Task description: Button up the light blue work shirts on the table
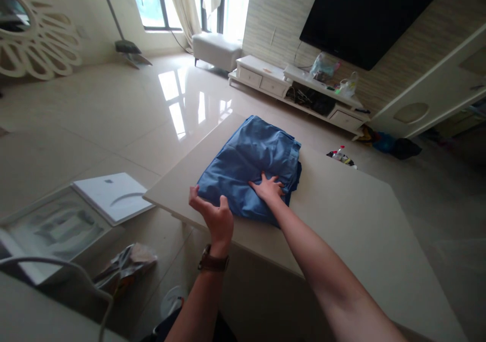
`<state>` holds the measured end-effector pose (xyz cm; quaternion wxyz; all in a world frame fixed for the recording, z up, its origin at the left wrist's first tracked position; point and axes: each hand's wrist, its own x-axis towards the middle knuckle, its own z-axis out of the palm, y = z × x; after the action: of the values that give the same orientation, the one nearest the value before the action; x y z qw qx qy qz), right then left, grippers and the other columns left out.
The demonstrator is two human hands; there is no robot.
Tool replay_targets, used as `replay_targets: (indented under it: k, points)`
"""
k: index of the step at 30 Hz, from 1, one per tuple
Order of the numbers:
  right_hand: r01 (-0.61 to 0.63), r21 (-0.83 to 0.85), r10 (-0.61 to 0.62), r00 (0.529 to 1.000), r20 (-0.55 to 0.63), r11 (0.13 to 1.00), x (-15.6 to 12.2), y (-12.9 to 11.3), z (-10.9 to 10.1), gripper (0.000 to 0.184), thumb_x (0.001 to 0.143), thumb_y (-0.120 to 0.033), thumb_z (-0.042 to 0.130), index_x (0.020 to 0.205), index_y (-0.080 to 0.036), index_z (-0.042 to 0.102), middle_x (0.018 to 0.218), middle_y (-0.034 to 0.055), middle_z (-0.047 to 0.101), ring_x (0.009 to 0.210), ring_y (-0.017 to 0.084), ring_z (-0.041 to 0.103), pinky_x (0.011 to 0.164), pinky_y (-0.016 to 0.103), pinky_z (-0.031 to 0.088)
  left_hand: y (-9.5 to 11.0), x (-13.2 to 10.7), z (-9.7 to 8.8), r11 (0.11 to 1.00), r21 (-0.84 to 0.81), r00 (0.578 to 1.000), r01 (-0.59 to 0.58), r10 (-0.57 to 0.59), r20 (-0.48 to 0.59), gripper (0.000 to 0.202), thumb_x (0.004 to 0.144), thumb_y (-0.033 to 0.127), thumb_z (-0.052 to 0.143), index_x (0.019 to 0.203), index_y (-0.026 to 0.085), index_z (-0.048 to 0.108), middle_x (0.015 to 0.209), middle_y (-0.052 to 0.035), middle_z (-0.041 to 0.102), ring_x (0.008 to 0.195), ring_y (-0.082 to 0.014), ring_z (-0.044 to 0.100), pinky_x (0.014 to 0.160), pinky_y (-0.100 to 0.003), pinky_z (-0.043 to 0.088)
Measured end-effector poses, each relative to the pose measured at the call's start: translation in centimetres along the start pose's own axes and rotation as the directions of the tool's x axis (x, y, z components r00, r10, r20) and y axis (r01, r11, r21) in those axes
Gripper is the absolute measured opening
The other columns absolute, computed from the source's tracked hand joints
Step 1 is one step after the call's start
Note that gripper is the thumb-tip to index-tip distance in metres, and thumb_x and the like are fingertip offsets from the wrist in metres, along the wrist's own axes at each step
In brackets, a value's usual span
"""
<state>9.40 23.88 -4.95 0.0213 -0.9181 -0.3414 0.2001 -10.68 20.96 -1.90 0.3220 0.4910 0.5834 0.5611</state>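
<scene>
A folded blue garment (246, 154) lies flat on the pale table (341, 220), close to the table's left end. Its layers show along the right edge, where some cloth sticks out unevenly. My right hand (269, 187) rests on top of the cloth near that edge, fingers spread. At the garment's near left corner is my left hand (214, 215), with thumb and fingers apart; a fingertip is at the corner, and I cannot tell whether it touches. A dark watch with a brown strap (213, 262) is on my left wrist.
On the floor at left are an open white box (61, 225), its white lid (114, 197) and a plastic bag (127, 266). A low TV cabinet (261, 81) and a grey bench (216, 50) line the far wall. A small bag (341, 157) shows beyond the table.
</scene>
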Motion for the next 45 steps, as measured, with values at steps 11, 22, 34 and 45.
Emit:
replay_targets:
  k: [11,22,34,45]
  points:
    - [0.414,0.253,-0.411,0.909,-0.069,0.874,5.7,-11.7,4.6,0.101,0.091,-0.092,0.036,0.166,-0.025,0.030,0.173,0.0213,0.005,0.152,0.065,-0.001,0.089,0.098,0.007,-2.8,-0.6,1.4,0.992,0.115,0.969,0.044,-0.070,0.235,0.074,0.082,0.012,0.064,0.146,0.021,0.027,0.156,-0.0186,0.033,0.157,-0.0329,0.027,0.134,-0.053,0.018]
    - [0.499,-0.097,-0.508,0.836,-0.207,0.861,-11.3,20.0,-1.6,0.054,0.103,-0.044,0.042,0.150,-0.022,0.055,0.171,0.0052,0.035,0.163,0.033,0.010,0.133,0.058,0.015,-1.8,-2.5,2.9,0.991,0.134,0.946,-0.024,-0.020,0.323,0.082,0.078,0.013,0.066,0.149,0.011,0.024,0.160,-0.0262,0.027,0.162,-0.0343,0.015,0.136,-0.048,0.010]
    - [0.157,-0.149,-0.202,0.908,-0.366,0.976,-18.6,56.2,0.4,0.052,0.100,-0.039,0.037,0.145,-0.023,0.059,0.154,0.0154,0.056,0.145,0.032,0.049,0.119,0.056,0.039,-3.2,-6.5,1.9,0.668,0.501,0.706,-0.551,0.052,0.707,0.061,0.102,0.036,0.045,0.162,0.022,0.041,0.164,-0.0166,0.044,0.152,-0.0346,0.040,0.130,-0.061,0.021]
    - [0.235,-0.177,-0.286,0.881,-0.378,0.956,-18.8,56.9,2.3,0.053,0.097,-0.030,0.047,0.150,-0.023,0.054,0.156,0.0143,0.054,0.148,0.033,0.046,0.120,0.051,0.035,-6.2,-5.7,2.1,0.560,0.592,0.751,-0.580,0.087,0.654,0.060,0.095,0.027,0.052,0.154,0.018,0.055,0.154,-0.0155,0.054,0.141,-0.0350,0.050,0.123,-0.052,0.037]
